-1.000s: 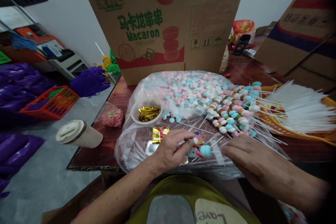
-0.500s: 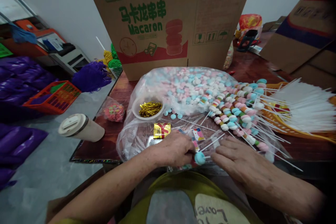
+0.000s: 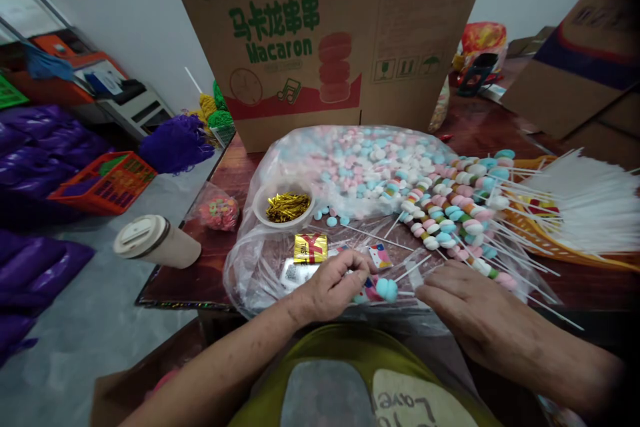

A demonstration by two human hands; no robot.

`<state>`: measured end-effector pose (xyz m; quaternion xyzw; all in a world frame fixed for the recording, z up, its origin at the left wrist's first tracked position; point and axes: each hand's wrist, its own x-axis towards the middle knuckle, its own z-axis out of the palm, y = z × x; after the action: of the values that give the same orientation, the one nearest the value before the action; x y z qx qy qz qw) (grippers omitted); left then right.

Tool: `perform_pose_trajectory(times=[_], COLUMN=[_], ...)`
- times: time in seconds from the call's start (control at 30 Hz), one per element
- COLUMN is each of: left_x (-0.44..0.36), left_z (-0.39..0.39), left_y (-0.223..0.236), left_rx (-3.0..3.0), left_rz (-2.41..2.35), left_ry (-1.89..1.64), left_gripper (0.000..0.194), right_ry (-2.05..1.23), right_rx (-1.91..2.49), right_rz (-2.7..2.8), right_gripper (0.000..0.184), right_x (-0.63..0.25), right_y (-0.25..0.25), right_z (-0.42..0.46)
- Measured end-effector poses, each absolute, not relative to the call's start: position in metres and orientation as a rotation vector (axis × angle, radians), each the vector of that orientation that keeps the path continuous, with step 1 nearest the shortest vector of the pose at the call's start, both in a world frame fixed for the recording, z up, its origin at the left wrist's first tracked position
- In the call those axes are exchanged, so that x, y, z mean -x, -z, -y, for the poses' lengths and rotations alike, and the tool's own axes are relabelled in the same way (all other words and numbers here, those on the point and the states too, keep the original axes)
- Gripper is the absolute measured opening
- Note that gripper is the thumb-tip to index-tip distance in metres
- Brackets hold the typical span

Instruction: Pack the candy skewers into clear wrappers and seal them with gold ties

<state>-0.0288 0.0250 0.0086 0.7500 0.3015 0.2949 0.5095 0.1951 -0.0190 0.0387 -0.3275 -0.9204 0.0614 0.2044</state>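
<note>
Near the table's front edge, a pale blue candy (image 3: 387, 289) sits on a white stick (image 3: 406, 293), with a colourful printed piece (image 3: 369, 289) at its left end. My left hand (image 3: 340, 283) is closed in a pinch beside that printed piece; what lies between the fingertips is hidden. From the right, my right hand (image 3: 467, 307) curls its fingers over the far end of the stick. Just beyond my hands lie a gold packet (image 3: 310, 249) and a small printed card (image 3: 380, 255). Finished-looking candy skewers (image 3: 455, 213) are piled past my right hand.
A clear bag of pastel candies (image 3: 370, 157) rests before a tall carton (image 3: 300, 107). A bowl (image 3: 257, 203) holds gold strips. White sticks (image 3: 595, 200) lie in an orange basket (image 3: 555, 238) at right. A lidded cup (image 3: 180, 247) stands at the left edge.
My left hand has turned and lifted slightly, its thumb and fingers now pinched, uncovering the printed piece beside the blue candy. My right hand stays at the stick. The view has shifted a little.
</note>
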Motion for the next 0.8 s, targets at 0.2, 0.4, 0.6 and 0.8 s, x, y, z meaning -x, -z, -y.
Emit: perform_pose_trajectory(times=[0.2,0.4,0.6,0.8], left_x=[0.034,0.037,0.038,0.020], left_z=[-0.028,-0.038,-0.041,-0.029], left_y=[-0.010,-0.029,-0.029,-0.014], left_rx=[-1.808,-2.080,-2.179,-2.061], left_rz=[-0.889,-0.619,-0.696,-0.767], left_ry=[-0.678,-0.514,-0.507,-0.656], left_gripper=[0.025,0.019,0.020,0.023], right_ry=[-0.086,-0.034,-0.082,-0.066], right_rx=[0.959,0.922,0.963,0.953], right_rz=[2.540,2.538,2.551,2.550], right_gripper=[0.029,0.030,0.032,0.031], right_x=[-0.196,-0.193,-0.195,-0.195], right_y=[-0.041,-0.044,-0.047,-0.042], right_z=[0.019,0.019,0.022,0.019])
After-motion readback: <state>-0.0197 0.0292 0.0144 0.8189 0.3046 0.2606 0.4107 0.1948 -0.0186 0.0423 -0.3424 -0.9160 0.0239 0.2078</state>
